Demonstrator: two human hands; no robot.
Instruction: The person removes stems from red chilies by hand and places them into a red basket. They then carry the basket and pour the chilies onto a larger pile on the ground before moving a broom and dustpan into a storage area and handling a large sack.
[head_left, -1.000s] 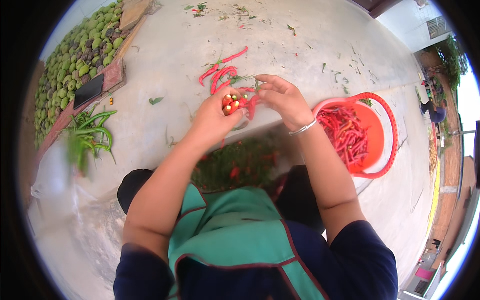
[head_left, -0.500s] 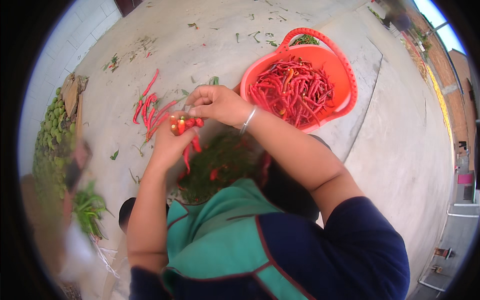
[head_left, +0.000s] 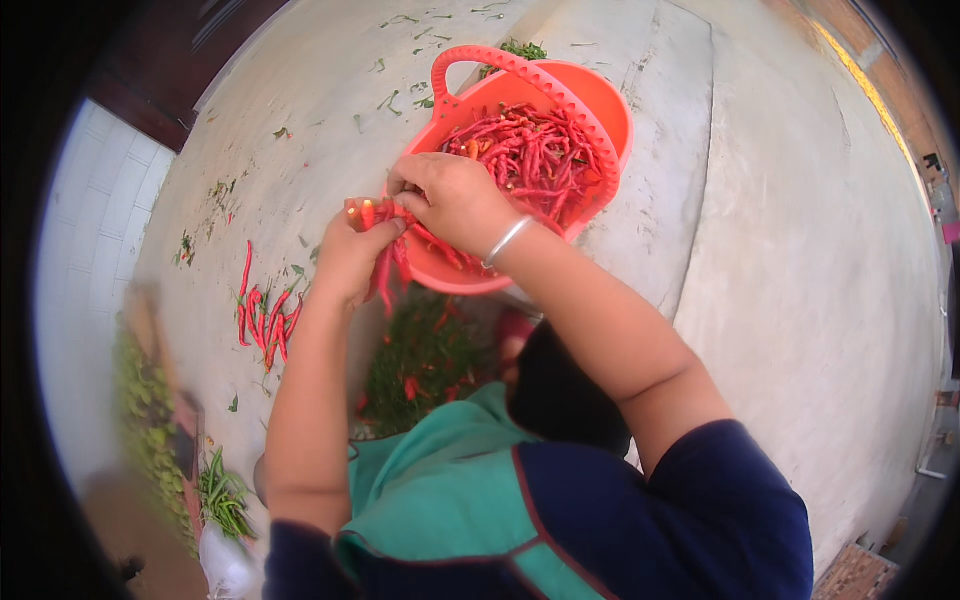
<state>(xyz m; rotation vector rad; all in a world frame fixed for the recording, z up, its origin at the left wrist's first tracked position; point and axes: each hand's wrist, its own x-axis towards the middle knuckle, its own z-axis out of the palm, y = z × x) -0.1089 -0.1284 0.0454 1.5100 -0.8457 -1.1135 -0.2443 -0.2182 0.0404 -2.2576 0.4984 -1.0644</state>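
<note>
My left hand [head_left: 352, 252] grips a bunch of long red chillies [head_left: 388, 262] whose tips hang down below the fist. My right hand [head_left: 452, 198], with a silver bangle on the wrist, pinches the top ends of that bunch right beside the left hand. Both hands hover at the near rim of an orange plastic basket [head_left: 600, 100] with loop handles, filled with red chillies [head_left: 530, 155]. A heap of green stems [head_left: 425, 352] with a few red bits lies on the ground under my forearms.
A small pile of loose red chillies [head_left: 265, 318] lies on the concrete floor to the left. Green scraps are scattered at the far edge. Green vegetables [head_left: 150, 420] and a bundle of green beans [head_left: 222, 495] sit along the left wall.
The view has swung right, so the orange basket now sits just behind my hands. Both hands have kept hold of the chilli bunch and come closer to the basket's rim.
</note>
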